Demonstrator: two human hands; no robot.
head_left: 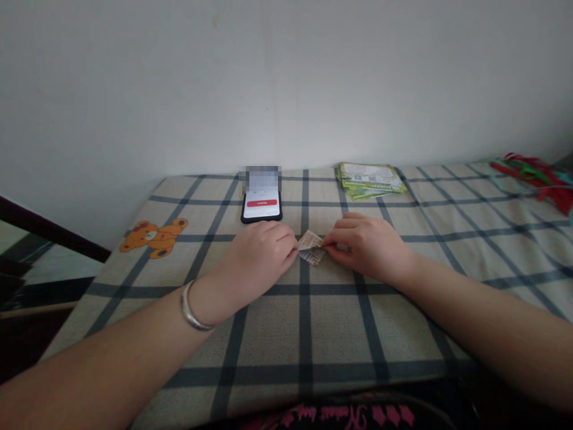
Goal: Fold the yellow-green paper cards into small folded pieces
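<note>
A small folded piece of printed paper [311, 247] lies on the checked cloth [308, 322] between my two hands. My left hand [259, 258], with a silver bangle on its wrist, is curled and pinches the paper's left edge. From the other side my right hand [364, 246] pinches the paper's right edge, fingers pressed together. Both hands rest on the cloth.
A phone [262, 196] with a lit screen lies just beyond my left hand. A stack of green printed leaflets [369, 179] sits at the back near the wall. Red and green ribbons [537, 176] lie at the far right. A bear print [154, 237] marks the cloth at left.
</note>
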